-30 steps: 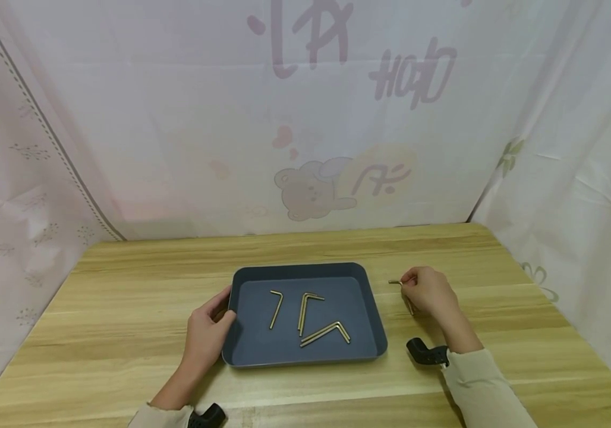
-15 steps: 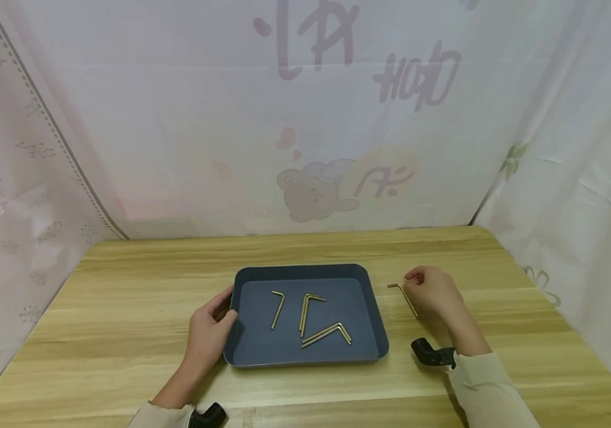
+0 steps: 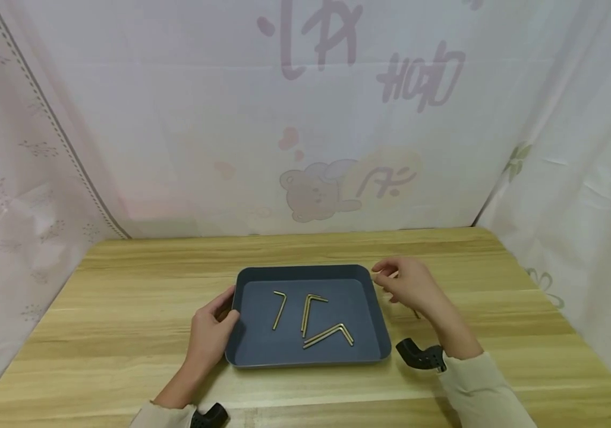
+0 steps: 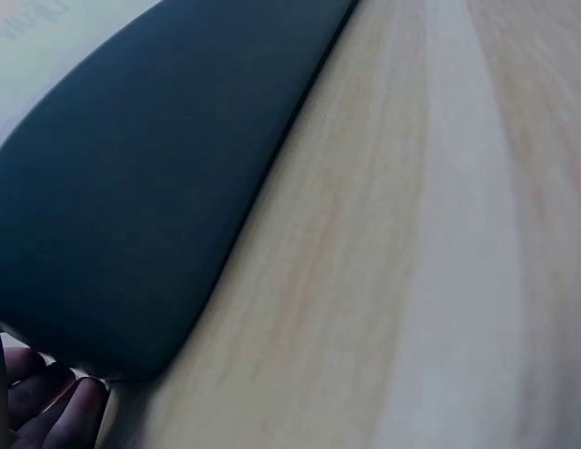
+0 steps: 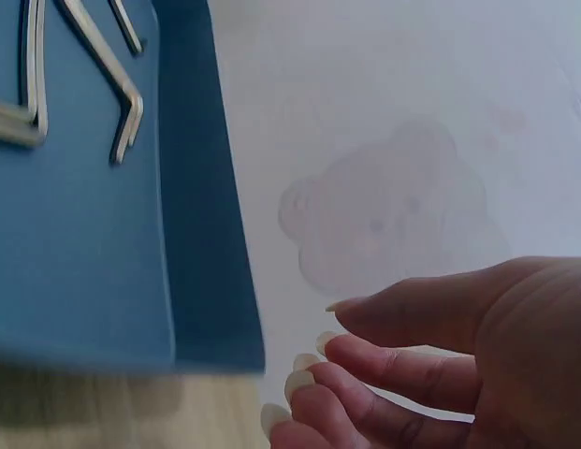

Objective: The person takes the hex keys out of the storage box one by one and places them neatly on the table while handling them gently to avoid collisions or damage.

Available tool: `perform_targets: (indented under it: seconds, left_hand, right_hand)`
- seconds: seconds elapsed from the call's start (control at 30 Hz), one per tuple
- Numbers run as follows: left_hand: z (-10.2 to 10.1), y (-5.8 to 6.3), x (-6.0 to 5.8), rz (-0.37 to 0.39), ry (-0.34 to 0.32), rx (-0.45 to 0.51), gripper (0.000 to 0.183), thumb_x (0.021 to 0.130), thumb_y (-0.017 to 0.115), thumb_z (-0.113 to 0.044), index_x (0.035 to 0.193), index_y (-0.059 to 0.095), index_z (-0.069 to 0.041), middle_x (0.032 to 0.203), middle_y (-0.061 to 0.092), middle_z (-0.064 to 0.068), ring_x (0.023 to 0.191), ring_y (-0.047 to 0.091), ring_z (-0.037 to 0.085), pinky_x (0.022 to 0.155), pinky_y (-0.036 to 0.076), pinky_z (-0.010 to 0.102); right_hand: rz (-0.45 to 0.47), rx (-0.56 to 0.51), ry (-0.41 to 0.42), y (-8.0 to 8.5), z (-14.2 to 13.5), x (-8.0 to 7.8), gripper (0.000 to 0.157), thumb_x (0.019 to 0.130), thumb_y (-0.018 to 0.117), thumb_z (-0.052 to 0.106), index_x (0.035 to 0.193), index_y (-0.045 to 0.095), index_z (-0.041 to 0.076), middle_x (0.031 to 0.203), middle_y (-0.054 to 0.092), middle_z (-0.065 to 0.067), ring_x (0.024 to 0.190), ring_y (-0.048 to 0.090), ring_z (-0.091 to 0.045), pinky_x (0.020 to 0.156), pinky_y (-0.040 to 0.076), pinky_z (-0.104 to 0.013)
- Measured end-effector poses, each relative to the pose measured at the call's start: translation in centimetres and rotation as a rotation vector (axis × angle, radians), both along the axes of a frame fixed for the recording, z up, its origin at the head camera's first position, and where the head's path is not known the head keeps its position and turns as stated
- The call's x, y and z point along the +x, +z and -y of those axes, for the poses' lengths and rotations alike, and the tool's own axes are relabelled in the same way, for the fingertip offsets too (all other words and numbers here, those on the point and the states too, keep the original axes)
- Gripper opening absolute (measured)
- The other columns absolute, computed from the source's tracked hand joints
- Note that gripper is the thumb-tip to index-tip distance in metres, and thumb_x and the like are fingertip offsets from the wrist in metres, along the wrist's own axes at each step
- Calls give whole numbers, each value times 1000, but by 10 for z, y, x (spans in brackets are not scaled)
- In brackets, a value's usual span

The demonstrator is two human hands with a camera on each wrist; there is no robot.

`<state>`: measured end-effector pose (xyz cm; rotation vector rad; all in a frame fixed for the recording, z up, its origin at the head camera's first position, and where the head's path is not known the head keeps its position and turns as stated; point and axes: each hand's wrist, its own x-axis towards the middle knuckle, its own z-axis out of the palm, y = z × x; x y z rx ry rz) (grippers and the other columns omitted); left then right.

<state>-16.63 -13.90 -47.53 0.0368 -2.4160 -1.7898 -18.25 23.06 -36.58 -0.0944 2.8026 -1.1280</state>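
Note:
A dark blue-grey rectangular tray [image 3: 263, 349] sits mid-table in the head view. My left hand [image 3: 210, 333] grips its left side, thumb at the rim; in the left wrist view fingertips [image 4: 79, 412] show at the tray's outer wall [image 4: 178, 187]. Inside lie several brass-coloured L-shaped hex keys: a lone hex key [image 3: 280, 310] at left, one pair [image 3: 306, 314] in the middle, another pair [image 3: 332, 334] at front right. Beside the back right corner hovers my right hand [image 3: 412, 286], fingers loosely curved and holding nothing. Mostly hidden beneath it, another hex key [image 3: 416, 314] lies on the table.
The wooden table [image 3: 139, 297] carries the tray. Printed cloth [image 3: 204, 119] hangs behind it and on both sides. Black wrist-worn pieces [image 3: 420, 355] stick out from both sleeves.
My right hand has let go of the hex key at the right, leaving it on the table, and has moved left toward the tray's rim. The left hand stays on the tray.

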Motion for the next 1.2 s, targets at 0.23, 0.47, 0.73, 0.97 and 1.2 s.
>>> perform_targets:
  seconds: [0.23, 0.47, 0.73, 0.97, 1.2]
  left_hand:
    - [2, 0, 2, 3, 16, -17, 51, 90, 58, -1, 140, 60, -6, 138, 65, 12, 127, 64, 26, 86, 47, 6]
    - [2, -1, 1, -4, 5, -26, 51, 90, 57, 0, 141, 60, -5, 138, 64, 14, 128, 63, 28, 88, 47, 6]
    - [0, -1, 0, -10, -7, -21, 50, 91, 58, -2, 141, 60, -7, 138, 65, 13, 128, 63, 26, 89, 48, 8]
    - [-1, -1, -1, -17, 7, -13, 50, 90, 58, 0, 140, 61, -7, 136, 66, 13, 126, 65, 28, 87, 47, 6]
    - [-1, 1, 0, 2, -1, -20, 50, 91, 58, -1, 141, 60, -7, 137, 66, 13, 127, 64, 26, 86, 46, 5]
  right_hand:
    - [45, 5, 149, 10, 34, -10, 22, 97, 64, 16, 112, 69, 0, 98, 73, -18, 71, 71, -24, 56, 58, -34]
    - [165, 41, 262, 10, 59, -24, 19, 96, 65, 15, 108, 70, 2, 98, 73, -17, 72, 70, -25, 56, 59, -34]
    - [232, 161, 340, 8, 74, -32, 16, 96, 64, 12, 105, 72, 2, 93, 73, -14, 72, 70, -24, 59, 59, -36]
    - [312, 261, 365, -3, 88, -28, 16, 98, 62, 10, 109, 72, 6, 90, 69, -9, 73, 67, -21, 59, 58, -34]
    - [294, 263, 346, -10, 93, -32, 27, 98, 63, 14, 124, 66, 7, 91, 67, -7, 71, 65, -20, 58, 57, -35]
